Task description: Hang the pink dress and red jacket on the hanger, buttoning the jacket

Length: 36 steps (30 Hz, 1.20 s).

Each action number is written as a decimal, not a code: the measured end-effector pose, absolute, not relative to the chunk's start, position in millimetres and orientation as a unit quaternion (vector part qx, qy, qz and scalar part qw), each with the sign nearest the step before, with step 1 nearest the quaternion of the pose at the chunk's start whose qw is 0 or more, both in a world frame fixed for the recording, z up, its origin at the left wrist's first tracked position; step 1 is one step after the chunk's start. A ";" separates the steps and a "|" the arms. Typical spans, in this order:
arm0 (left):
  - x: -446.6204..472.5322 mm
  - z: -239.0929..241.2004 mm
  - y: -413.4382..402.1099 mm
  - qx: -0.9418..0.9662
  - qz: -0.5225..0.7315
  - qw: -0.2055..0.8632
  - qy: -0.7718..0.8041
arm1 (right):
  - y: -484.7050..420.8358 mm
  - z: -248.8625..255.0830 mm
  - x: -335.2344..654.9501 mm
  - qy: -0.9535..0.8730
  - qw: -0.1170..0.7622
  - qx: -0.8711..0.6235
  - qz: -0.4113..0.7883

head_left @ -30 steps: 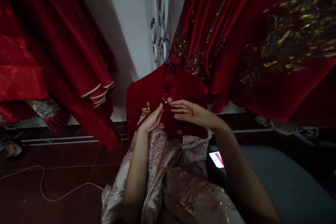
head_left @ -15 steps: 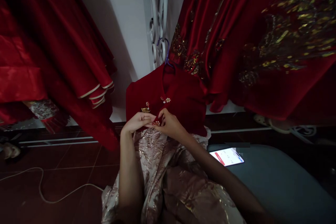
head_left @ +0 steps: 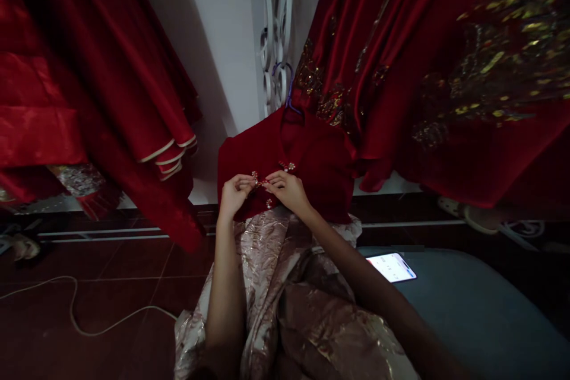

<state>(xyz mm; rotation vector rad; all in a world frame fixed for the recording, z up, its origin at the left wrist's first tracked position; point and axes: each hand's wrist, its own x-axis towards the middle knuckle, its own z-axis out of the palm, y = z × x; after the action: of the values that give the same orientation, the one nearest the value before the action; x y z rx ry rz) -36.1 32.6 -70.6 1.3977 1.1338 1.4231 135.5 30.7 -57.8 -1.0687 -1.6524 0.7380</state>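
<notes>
A dark red velvet-like top (head_left: 327, 160) with a V-shaped neck lies in front of me on a purple hanger (head_left: 291, 92). My left hand (head_left: 236, 193) is closed, its fingertips pinching a small gold beaded ornament (head_left: 259, 184) on the top's front. From the other side my right hand (head_left: 289, 192) is pinched at the same ornament; its fingers partly cover it. Above the right hand sits a flower-shaped beaded clasp (head_left: 290, 166). Below the fingers another beaded clasp (head_left: 269, 203) lies free on the red cloth.
Shiny pink-gold patterned fabric (head_left: 267, 249) covers my lap. To the right, a lit phone (head_left: 394, 267) rests on a grey-green seat (head_left: 467, 297). Red garments (head_left: 133, 89) hang on both sides of a white scrolled metal stand (head_left: 269, 41). A pale cable (head_left: 89, 332) crosses the tiled floor.
Both hands have let go of the lower beaded clasp and moved up to the gold ornament. The lower clasp now shows uncovered. The view has shifted slightly.
</notes>
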 end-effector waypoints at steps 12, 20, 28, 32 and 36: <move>-34.1 -73.8 32.9 0.524 0.573 0.470 0.421 | 40.4 -58.3 133.3 -0.711 0.486 -0.439 0.256; -29.0 -76.2 36.2 0.539 0.575 0.422 0.448 | 41.1 -55.0 127.1 -0.718 0.478 -0.445 0.242; -30.3 -79.9 37.3 0.550 0.582 0.376 0.466 | 40.8 -57.6 122.4 -0.721 0.481 -0.451 0.213; -30.1 -83.5 38.4 0.563 0.582 0.384 0.444 | 39.5 -52.4 124.3 -0.716 0.476 -0.464 0.212; -31.4 -86.3 38.1 0.537 0.585 0.438 0.422 | 25.5 -45.4 150.2 -0.720 0.379 -0.471 0.341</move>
<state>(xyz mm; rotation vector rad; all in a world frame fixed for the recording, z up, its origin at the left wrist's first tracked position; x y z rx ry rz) -31.4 38.1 -86.3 1.3338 1.0487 1.4545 150.2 25.5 -45.4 -1.2036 -1.8398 0.8721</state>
